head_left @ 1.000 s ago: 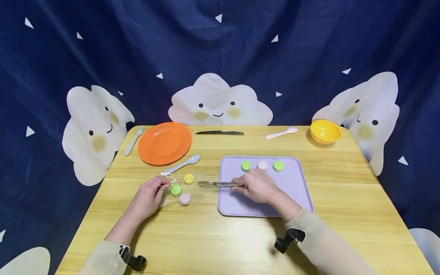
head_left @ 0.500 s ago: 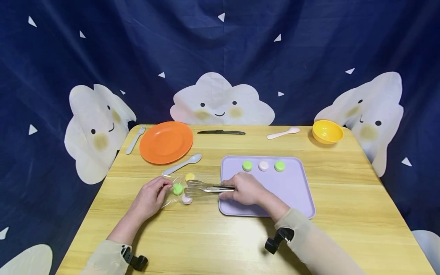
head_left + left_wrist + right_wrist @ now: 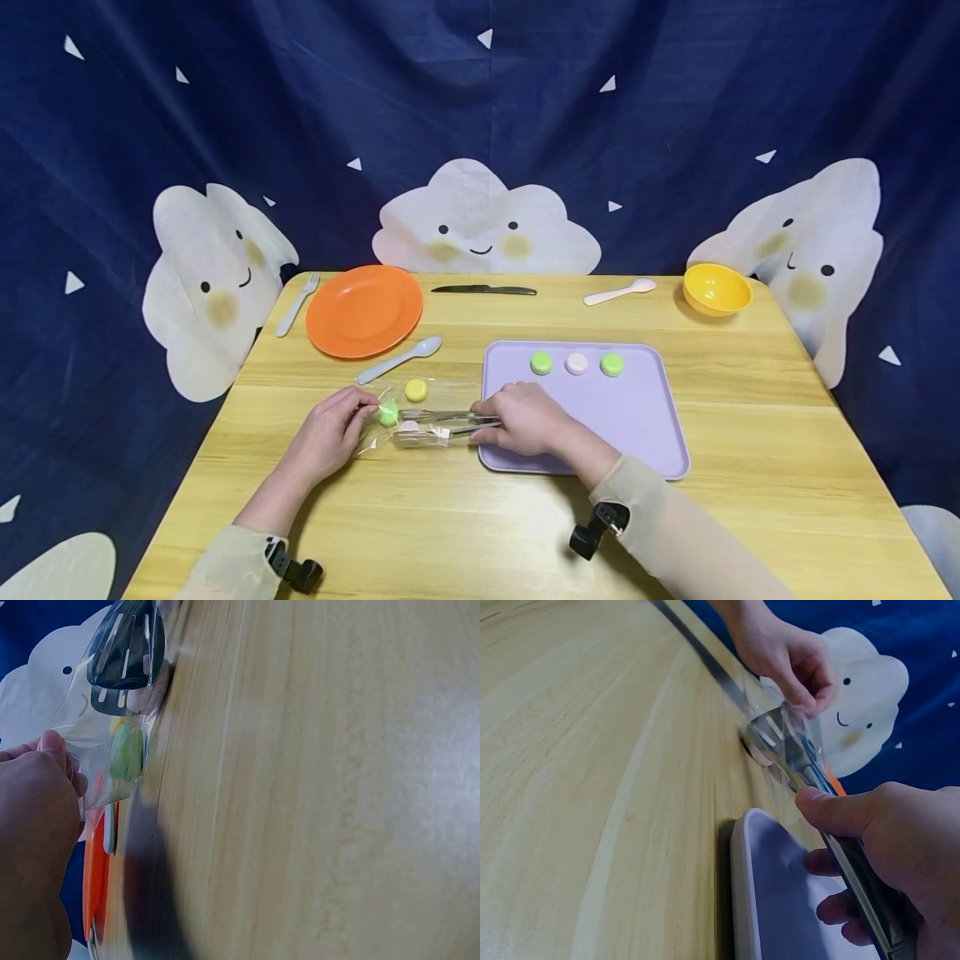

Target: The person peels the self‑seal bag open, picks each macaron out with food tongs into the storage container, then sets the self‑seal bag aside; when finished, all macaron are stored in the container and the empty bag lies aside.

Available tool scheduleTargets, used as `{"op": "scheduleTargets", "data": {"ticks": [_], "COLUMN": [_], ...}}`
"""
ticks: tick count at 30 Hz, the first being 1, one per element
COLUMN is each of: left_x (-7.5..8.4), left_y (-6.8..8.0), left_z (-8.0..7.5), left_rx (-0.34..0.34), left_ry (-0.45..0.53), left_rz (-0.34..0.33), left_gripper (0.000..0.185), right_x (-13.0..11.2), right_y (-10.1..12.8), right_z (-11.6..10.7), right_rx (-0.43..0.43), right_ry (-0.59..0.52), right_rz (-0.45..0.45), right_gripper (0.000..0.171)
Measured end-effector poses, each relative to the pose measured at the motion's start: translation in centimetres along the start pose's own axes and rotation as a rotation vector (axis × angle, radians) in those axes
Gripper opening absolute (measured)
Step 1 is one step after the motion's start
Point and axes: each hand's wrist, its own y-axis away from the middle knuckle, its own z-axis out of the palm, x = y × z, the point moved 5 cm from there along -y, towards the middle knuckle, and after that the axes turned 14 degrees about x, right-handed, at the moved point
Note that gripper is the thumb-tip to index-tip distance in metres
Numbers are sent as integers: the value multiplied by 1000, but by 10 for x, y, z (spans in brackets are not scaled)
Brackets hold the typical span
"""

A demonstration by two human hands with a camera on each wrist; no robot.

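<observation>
The right hand (image 3: 525, 417) grips metal tongs (image 3: 438, 425), now pushed into the clear bag (image 3: 397, 408) around the pink macaron (image 3: 408, 427). The left hand (image 3: 330, 429) pinches the bag's edge at 9 o'clock. The purple tray (image 3: 645, 417) lies at 3 o'clock on the surface (image 3: 450, 517).

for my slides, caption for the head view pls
Right hand closes tongs on a pink macaron while left hand pinches the clear bag.

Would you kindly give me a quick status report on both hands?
Left hand pinches clear bag. Right hand grips tongs, tips around pink macaron. Green macaron close beside.
</observation>
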Motion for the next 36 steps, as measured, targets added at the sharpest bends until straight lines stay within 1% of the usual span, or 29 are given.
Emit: {"op": "scheduleTargets", "data": {"ticks": [5,8,13,17,23,29,33,36], "left_x": [0,-1,-2,-4,-5,-4,-3,-3], "left_y": [0,0,0,1,0,0,-1,0], "left_z": [0,1,0,-2,-1,-1,-1,0], "left_rx": [4,4,7,17,4,5,2,-5], "left_ry": [2,5,6,1,0,12,10,5], "left_rz": [2,5,-6,-17,-20,-3,-6,-14], "left_gripper": [17,18,18,20,18,18,18,18], "right_x": [-1,2,10,17,31,44,55,63], "right_y": [2,4,9,16,36,62,80,92], "right_z": [-2,-5,-23,-39,-65,-90,-103,-109], "right_rx": [16,36,73,80,122,163,192,210], "right_ry": [-16,-33,-28,7,45,91,93,80], "right_rz": [-5,8,44,59,93,150,189,198], "right_gripper": [22,25,33,32,25,25,22,20]}}
